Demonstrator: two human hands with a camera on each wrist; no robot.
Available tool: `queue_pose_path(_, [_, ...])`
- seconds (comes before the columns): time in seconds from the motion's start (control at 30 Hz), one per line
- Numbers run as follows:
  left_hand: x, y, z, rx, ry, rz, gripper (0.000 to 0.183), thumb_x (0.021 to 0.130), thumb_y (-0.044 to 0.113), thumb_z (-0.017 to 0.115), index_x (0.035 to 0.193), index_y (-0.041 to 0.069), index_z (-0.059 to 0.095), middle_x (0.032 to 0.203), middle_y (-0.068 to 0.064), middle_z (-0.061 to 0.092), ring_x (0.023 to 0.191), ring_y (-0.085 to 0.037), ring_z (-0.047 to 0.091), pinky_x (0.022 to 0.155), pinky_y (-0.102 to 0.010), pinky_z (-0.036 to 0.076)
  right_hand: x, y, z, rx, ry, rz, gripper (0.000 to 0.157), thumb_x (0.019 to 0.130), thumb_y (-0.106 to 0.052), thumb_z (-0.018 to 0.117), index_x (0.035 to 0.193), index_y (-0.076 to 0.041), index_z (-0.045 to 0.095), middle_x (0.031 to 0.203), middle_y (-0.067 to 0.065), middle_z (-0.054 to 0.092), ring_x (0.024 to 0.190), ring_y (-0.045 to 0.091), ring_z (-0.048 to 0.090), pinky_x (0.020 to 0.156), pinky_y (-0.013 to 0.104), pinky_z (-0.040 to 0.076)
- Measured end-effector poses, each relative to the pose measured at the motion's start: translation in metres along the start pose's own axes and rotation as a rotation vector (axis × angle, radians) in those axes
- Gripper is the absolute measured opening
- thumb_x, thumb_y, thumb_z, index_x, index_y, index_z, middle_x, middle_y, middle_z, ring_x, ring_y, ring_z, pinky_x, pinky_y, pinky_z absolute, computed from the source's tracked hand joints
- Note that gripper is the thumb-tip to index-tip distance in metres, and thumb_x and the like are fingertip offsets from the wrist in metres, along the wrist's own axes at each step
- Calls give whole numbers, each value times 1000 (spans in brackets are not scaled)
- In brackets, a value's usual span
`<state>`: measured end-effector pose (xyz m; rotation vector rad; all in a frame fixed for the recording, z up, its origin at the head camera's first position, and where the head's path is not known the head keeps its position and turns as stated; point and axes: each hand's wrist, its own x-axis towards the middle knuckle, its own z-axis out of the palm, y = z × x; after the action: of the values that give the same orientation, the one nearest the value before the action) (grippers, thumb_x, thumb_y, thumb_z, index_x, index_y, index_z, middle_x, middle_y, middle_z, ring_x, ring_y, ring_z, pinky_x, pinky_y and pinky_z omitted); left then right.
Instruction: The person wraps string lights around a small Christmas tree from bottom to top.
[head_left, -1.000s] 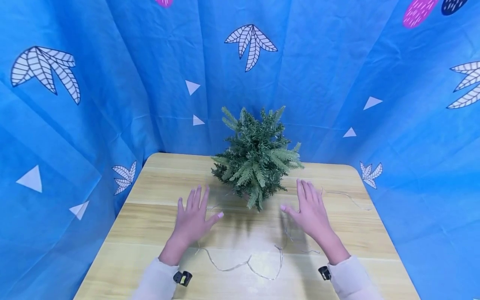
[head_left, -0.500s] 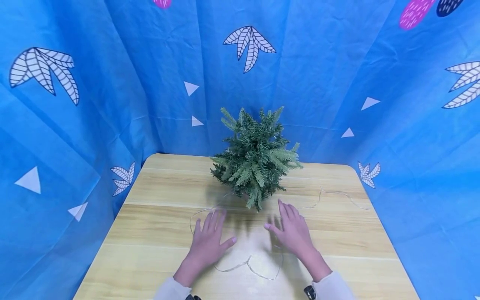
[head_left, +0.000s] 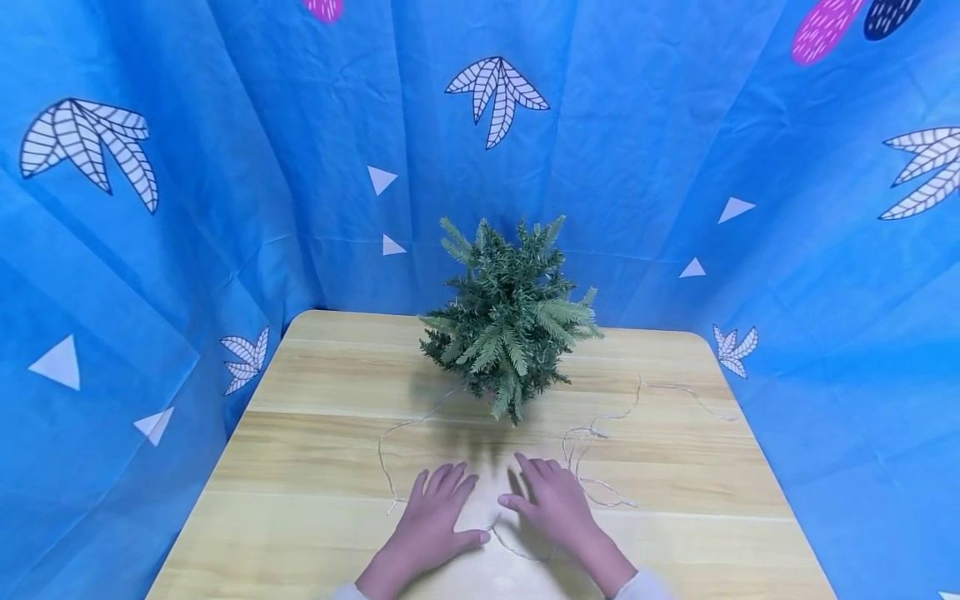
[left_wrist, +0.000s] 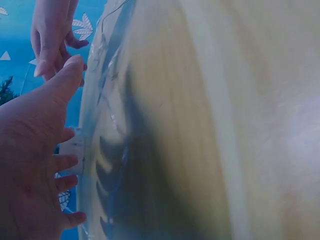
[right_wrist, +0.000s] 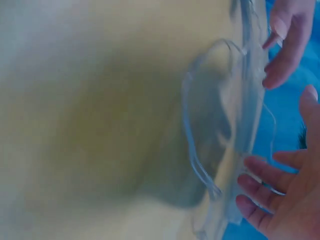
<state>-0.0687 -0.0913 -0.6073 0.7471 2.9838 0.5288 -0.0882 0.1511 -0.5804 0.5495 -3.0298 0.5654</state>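
Observation:
Both hands hover low over the table's front half, with nothing in their grip. My left hand (head_left: pixel 435 521) has its fingers spread and its thumb pointing inward. Facing it across a small gap, my right hand (head_left: pixel 555 504) holds its fingers loosely straight. A thin pale wire (head_left: pixel 382 450), like a light string, runs in loops over the tabletop and partly under the hands. Its tangled loops (right_wrist: pixel 187 115) lie below the right hand in the right wrist view. Behind the hands stands a small artificial pine tree (head_left: pixel 510 325); its base is hidden by the branches.
The light wooden table (head_left: pixel 300 450) has rounded far corners. A blue patterned cloth (head_left: pixel 337 125) hangs behind it and along both sides. One wire end (head_left: pixel 705 404) trails toward the table's right edge.
Both hands have drawn back toward the front edge and closer together. More of the wire behind them now shows, while the tree stays put.

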Motion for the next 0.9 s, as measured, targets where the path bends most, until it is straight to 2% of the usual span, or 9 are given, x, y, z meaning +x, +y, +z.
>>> queue_pose_path(0.2, [-6,4,7,16,9,36,77,80,71,66,135,18,61,155,-13,44,141,-37,41,111,-68,29,-11,-11,13,-48,-49,-78,72,90,-63,61,137,-9,59,122,9,69,109,28,64,93,46,54])
queue_pose_path(0.37, [-6,4,8,38,22,60,47,81,58,74,112,23,67,154,-14,45,138,-35,44,109,-67,33,-16,-14,22,-48,-39,-136,63,89,-64,61,125,-13,68,108,0,70,96,19,64,79,36,57])
queue_pose_path(0.53, [-4,3,8,58,41,91,20,86,45,74,94,28,68,152,-10,49,136,-33,46,108,-66,36,-17,-17,28,-26,-33,-158,49,86,-58,69,111,-16,73,95,-7,66,85,9,56,68,23,51])
queue_pose_path(0.7, [-3,4,11,75,89,145,8,93,38,68,90,30,70,145,-5,56,131,-28,51,105,-57,43,-17,-21,31,8,-6,-170,35,85,-47,75,105,-18,73,90,-10,63,81,5,53,65,19,48])
queue_pose_path(0.9, [2,8,11,43,166,202,13,97,40,63,97,31,72,134,2,64,123,-19,56,101,-48,46,-17,-23,32,41,25,-177,22,89,-40,73,101,-22,75,92,-13,64,83,3,54,68,19,48])
